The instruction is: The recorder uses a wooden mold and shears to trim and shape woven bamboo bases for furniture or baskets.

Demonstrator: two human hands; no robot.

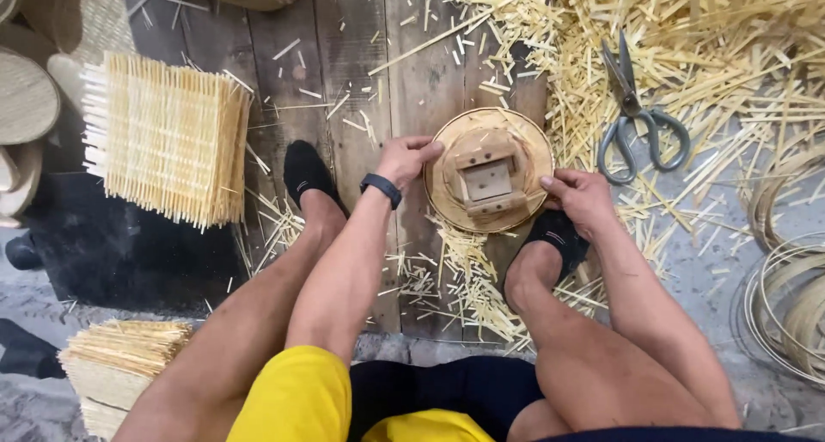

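Dark wooden floor boards run up the middle of the frame. Cut yellow strips lie in a big heap at the upper right, with grey scissors on top. A round woven disc sits in the middle. A stack of woven mats lies at the upper left, and coiled strips at the right edge.

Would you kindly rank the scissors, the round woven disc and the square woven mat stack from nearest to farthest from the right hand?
1. Round woven disc: touching the right hand.
2. Scissors: just above, on scraps.
3. Square woven mat stack: far left.
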